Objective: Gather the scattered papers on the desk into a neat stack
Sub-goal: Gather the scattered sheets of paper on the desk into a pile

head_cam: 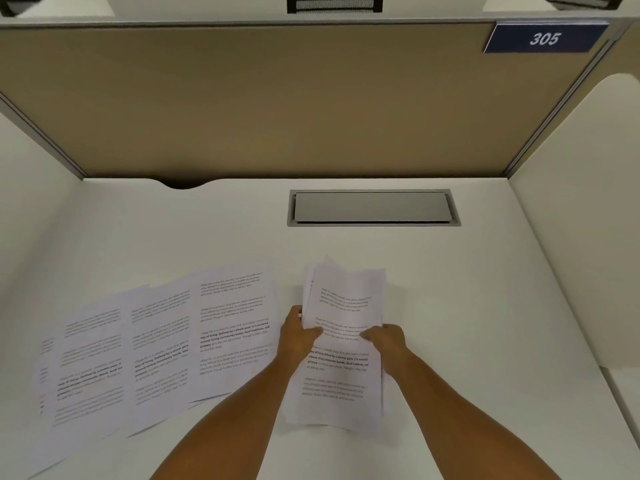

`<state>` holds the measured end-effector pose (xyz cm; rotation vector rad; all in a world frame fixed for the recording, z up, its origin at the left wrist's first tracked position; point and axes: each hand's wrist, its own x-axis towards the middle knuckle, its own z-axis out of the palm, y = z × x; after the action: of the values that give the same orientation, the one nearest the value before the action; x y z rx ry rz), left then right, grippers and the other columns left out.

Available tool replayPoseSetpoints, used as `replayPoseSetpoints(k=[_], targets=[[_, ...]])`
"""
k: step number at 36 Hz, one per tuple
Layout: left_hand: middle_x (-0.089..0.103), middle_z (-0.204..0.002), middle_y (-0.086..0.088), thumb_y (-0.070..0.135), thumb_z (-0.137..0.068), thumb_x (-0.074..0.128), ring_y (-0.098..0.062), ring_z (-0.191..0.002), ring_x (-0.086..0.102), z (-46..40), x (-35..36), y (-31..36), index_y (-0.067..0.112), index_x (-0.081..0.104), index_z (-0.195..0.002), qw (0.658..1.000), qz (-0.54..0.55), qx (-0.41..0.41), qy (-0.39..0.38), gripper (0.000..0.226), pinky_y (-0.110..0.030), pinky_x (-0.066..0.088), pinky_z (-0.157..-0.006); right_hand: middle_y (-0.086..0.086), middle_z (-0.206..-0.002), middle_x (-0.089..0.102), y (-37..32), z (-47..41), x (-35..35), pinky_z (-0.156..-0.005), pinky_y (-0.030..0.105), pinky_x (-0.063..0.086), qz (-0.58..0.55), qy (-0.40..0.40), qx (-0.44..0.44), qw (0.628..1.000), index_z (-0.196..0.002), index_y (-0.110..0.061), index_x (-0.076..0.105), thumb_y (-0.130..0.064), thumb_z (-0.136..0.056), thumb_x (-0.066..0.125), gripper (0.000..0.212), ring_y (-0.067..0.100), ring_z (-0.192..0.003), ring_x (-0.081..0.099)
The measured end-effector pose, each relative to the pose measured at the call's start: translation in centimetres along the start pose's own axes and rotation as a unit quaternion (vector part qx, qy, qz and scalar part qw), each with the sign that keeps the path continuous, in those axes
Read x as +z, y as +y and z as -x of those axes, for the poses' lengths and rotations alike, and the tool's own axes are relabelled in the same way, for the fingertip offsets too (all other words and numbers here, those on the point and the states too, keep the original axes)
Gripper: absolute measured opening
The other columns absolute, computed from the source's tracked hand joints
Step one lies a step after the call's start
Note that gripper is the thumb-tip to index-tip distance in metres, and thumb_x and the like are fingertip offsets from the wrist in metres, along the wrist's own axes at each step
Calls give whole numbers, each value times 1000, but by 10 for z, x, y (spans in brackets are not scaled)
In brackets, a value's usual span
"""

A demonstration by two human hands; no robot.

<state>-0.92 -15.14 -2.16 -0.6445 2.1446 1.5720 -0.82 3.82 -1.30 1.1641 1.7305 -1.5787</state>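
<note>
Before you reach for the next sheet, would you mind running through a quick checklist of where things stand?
1. Left hand has a grip on the held bundle: ok, thumb over its left edge.
2. Right hand has a grip too: ok, on its right side.
3. Bundle edges squared: not ok, corners fan out at the top.
4. All papers gathered: not ok, the spread sheets lie overlapping on the desk to the left.
5. Path to those sheets clear: ok, nothing lies between.
6. Sheets hidden under the spread: cannot tell.

"305" on blue sign point(544, 38), papers' point(232, 327) print illegible
</note>
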Motion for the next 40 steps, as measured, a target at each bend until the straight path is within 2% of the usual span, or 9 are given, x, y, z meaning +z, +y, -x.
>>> replayPoseSetpoints(k=[3, 10, 14, 17, 21, 30, 34, 36, 40], targets=[[63, -118, -8, 7, -85, 72, -24, -102, 65, 8, -2, 2, 18, 46, -128, 999, 36, 0, -4, 51, -36, 59, -83, 25, -130, 62, 3, 3, -6, -104, 58, 48, -19, -10, 2, 1000, -126, 9, 58, 0, -79, 78, 51, 44, -118, 61], [65, -101, 6, 7, -81, 76, -8, -87, 66, 28, -13, 13, 19, 50, -117, 995, 96, 6, 2, 46, -15, 55, -56, 24, -106, 73, -3, 21, -18, -94, 57, 56, -39, -18, -50, 998, -114, 4, 68, 0, -77, 76, 38, 43, -100, 69], [73, -111, -6, 4, -82, 73, -18, -93, 72, 36, -17, 23, 11, 63, -119, 991, 127, 37, 12, 39, -27, 62, -68, 21, -111, 73, -14, 33, -16, -95, 54, 56, -61, -44, -121, 990, -121, 1, 67, 6, -81, 74, 41, 40, -102, 70], [73, -110, -7, 2, -82, 72, -24, -96, 72, 41, -25, 33, 11, 64, -120, 986, 156, 50, 23, 40, -39, 62, -79, 14, -109, 74, -24, 43, -14, -82, 43, 62, -62, -67, -165, 982, -122, -6, 67, 4, -84, 74, 40, 32, -96, 73], [76, -102, -4, 1, -82, 69, -22, -84, 76, 50, -37, 44, 21, 68, -109, 980, 177, 80, 27, 34, -34, 62, -64, 8, -105, 75, -37, 55, -8, -59, 28, 62, -57, -93, -205, 973, -120, -12, 68, -1, -85, 75, 37, 26, -91, 74], [75, -103, -8, -5, -76, 74, -28, -91, 73, 58, -52, 36, 16, 67, -108, 971, 230, 40, 54, 38, -36, 60, -65, 5, -106, 76, -30, 56, -2, -68, 37, 63, -60, -115, -243, 961, -111, -20, 69, -4, -81, 79, 35, 30, -96, 72], [73, -104, -3, 4, -83, 73, -22, -93, 71, 62, -49, 23, 15, 64, -116, 979, 186, 42, 72, 36, -29, 62, -67, 10, -112, 75, -17, 49, -5, -84, 54, 61, -39, -142, -241, 959, -118, -16, 67, -7, -85, 77, 36, 34, -100, 72], [74, -104, -2, 7, -86, 71, -20, -94, 72, 64, -46, 18, 12, 63, -121, 982, 169, 50, 75, 36, -32, 62, -75, 9, -113, 74, -12, 46, -4, -78, 46, 64, -28, -146, -237, 960, -120, -15, 65, -7, -89, 73, 33, 31, -99, 73], [72, -97, 10, 8, -87, 70, -5, -88, 69, 70, -48, 13, 14, 62, -123, 981, 149, 63, 105, 38, -18, 59, -68, 5, -110, 73, -10, 42, 4, -62, 23, 60, -3, -142, -242, 960, -125, -12, 62, -5, -90, 71, 36, 18, -93, 72]])
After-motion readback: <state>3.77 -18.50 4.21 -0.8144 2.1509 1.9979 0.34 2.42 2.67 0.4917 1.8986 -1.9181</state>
